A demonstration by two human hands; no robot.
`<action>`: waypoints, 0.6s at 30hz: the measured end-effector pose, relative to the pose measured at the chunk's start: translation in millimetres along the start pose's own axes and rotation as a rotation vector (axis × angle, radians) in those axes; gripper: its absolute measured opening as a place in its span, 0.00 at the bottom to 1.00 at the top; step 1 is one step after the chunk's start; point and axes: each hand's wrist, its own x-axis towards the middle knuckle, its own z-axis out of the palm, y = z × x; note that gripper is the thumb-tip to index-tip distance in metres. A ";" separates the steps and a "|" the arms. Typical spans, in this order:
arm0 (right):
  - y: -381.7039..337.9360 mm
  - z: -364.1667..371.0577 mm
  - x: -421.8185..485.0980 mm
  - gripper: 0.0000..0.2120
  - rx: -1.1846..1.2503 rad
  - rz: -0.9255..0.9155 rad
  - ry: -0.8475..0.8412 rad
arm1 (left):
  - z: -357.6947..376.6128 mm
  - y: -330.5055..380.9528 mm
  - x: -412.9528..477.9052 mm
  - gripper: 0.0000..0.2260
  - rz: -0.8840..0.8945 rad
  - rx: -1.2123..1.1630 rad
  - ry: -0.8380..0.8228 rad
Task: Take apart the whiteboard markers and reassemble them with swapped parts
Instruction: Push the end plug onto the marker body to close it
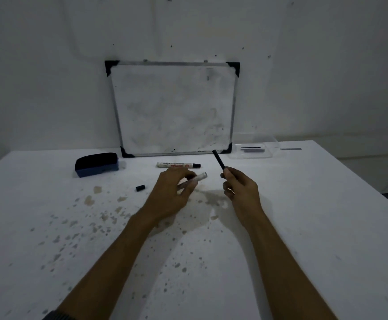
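Note:
My left hand (174, 192) grips a pale marker barrel (200, 176) whose open end points right. A thin black ink core (219, 158) stands up and to the left out of my right hand (239, 188), apart from the barrel. A second whiteboard marker (178, 165), white with red print and a black tip end, lies on the table behind my hands. To the left of my left hand, a small black end piece (140, 188) rests on the table.
A framed whiteboard (174, 107) leans against the wall at the table's back. A blue-and-black eraser (97, 167) sits at back left. A clear plastic box (253, 150) stands at back right. The white table (72, 227) is stained with brown spots.

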 end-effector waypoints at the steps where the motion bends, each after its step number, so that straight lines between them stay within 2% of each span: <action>1: -1.2 2.8 -0.6 0.08 0.141 0.064 -0.023 | -9.2 3.6 1.8 0.09 -0.088 -0.073 -0.002; 3: -1.6 8.7 0.1 0.07 0.360 0.175 -0.072 | -23.8 7.5 -0.3 0.09 -0.226 -0.181 -0.030; 6: 3.8 16.7 2.0 0.06 0.492 0.256 -0.149 | -31.8 4.6 -20.6 0.09 -0.391 -0.492 -0.046; 10: 11.3 28.2 4.1 0.08 0.427 0.234 -0.150 | -26.8 -2.2 -34.0 0.15 -0.498 -0.659 -0.004; 13: 17.2 33.6 6.5 0.12 0.332 0.193 -0.081 | -24.5 -3.7 -29.3 0.17 -0.509 -0.710 0.024; 18: 23.8 31.6 10.3 0.20 0.314 0.183 -0.003 | -22.8 -7.4 -29.5 0.15 -0.484 -0.706 0.008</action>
